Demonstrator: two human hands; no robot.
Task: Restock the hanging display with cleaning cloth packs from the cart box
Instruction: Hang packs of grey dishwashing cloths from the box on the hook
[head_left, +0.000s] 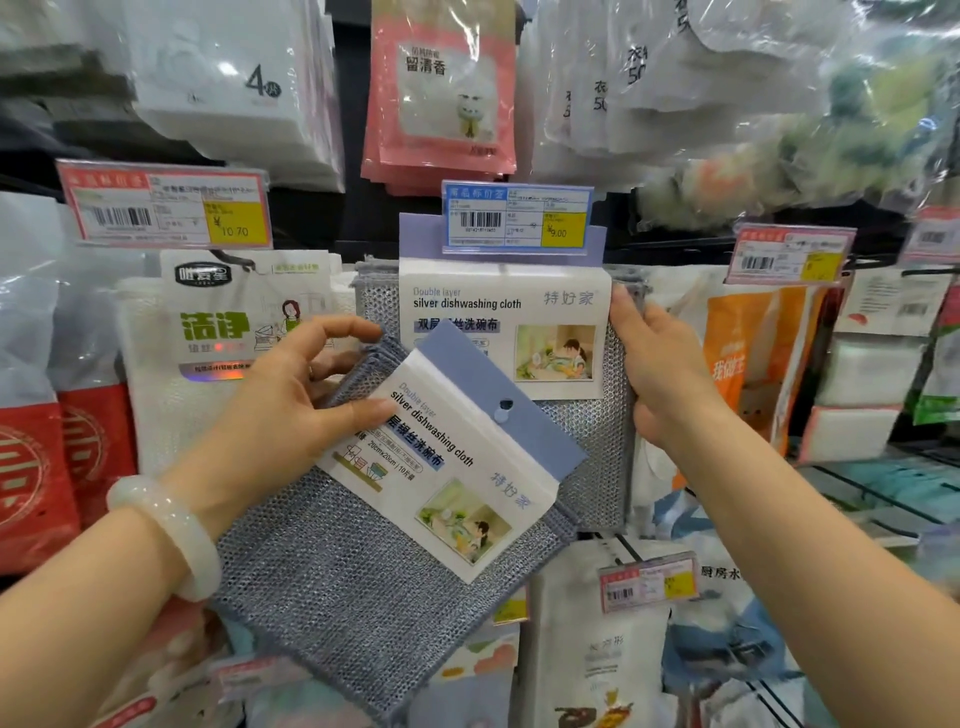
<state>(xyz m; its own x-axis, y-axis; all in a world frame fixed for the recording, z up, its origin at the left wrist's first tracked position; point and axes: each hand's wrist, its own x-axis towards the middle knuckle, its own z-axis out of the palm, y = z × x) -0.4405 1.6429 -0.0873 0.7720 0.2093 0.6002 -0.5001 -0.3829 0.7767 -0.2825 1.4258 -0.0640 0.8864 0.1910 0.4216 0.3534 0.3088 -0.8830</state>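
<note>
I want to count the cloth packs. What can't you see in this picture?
Head view only:
- Hanging packs: those behind the front one are hidden.
- Hook: covered by the blue price tag.
- Held pack: left hand covers its left edge.
- Cart box: out of frame.

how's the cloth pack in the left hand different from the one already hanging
The held pack is tilted, its header pointing up-right; the hanging pack is upright under the blue price tag. The left hand grips the held pack; the right hand holds the hanging pack's edge. Both share the same "silver dishwashing cloth" label.
</note>
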